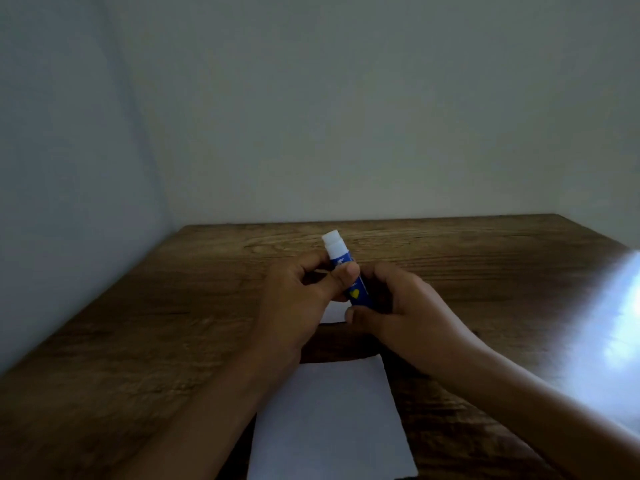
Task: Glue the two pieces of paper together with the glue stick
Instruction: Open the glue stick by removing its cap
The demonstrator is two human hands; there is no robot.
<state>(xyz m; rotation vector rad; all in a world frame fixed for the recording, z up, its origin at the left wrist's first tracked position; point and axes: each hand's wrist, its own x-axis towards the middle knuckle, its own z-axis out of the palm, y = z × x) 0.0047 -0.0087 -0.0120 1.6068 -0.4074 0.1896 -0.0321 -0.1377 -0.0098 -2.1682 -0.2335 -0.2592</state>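
A blue glue stick (348, 271) with a white top and a yellow heart on its label is held tilted above the wooden table (173, 323). My left hand (304, 299) grips its upper part, thumb across the barrel. My right hand (398, 306) holds the lower end. A white sheet of paper (329, 420) lies flat on the table below my wrists. A second white piece (332, 311) shows only as a small patch between my hands; the rest is hidden.
The table stands in a corner, with pale walls (311, 116) at the back and on the left. A bright patch of reflected light (606, 334) lies on the right side of the tabletop.
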